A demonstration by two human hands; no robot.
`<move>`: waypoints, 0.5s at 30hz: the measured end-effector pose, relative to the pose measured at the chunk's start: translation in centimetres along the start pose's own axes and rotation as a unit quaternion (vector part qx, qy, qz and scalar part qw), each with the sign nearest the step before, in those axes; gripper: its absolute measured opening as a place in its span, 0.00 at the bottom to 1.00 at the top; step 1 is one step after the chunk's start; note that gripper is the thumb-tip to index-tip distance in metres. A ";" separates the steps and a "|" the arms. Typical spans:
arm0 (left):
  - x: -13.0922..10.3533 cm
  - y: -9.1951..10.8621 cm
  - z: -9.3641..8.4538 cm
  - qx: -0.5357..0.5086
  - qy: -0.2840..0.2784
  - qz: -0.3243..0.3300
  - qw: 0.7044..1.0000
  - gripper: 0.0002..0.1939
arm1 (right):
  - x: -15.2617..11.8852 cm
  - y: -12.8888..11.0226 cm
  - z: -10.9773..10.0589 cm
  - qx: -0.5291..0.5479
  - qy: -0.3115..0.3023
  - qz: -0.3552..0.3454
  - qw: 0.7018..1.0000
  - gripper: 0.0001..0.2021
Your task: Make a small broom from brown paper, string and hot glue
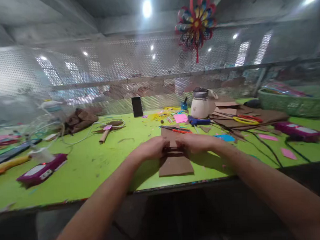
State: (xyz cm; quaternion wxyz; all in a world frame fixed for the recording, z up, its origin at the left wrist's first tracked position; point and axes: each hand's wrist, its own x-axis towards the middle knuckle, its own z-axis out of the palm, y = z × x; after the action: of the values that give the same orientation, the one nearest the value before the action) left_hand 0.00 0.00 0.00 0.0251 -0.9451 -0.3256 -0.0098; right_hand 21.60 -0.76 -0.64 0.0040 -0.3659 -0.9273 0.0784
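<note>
A long piece of brown cardboard lies on the green table, its near end close to the front edge. Across its middle runs a narrow cardboard fold or strip; whether it is a separate piece I cannot tell. My left hand grips it from the left with curled fingers, and my right hand does the same from the right. Both sets of fingertips are partly hidden. Just beyond my hands, scissors with orange handles rest over the cardboard's far end.
A blue glue gun lies beyond my right hand, near a white jug. Cardboard sheets carry yellow-handled scissors. Purple power strips sit at both sides, with cables across the right. A phone stands at the back.
</note>
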 end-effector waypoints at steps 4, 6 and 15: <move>0.0 0.3 -0.3 -0.004 -0.013 -0.021 1.000 0.05 | 0.0 -0.6 -0.2 -0.002 0.034 0.004 0.999 0.03; 0.2 0.6 -0.2 -0.008 -0.008 -0.033 0.999 0.07 | 0.3 -1.3 -0.1 -0.013 0.072 0.010 0.997 0.04; 0.2 0.6 -0.4 -0.029 -0.020 -0.036 0.999 0.04 | 0.8 -1.0 0.4 0.018 0.073 -0.018 0.997 0.03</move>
State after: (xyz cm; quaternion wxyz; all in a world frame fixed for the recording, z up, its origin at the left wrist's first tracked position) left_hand 0.50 -0.34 0.34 -0.0087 -0.9330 -0.3598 -0.0012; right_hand 20.32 -1.01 -0.93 0.0799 -0.3534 -0.9296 0.0676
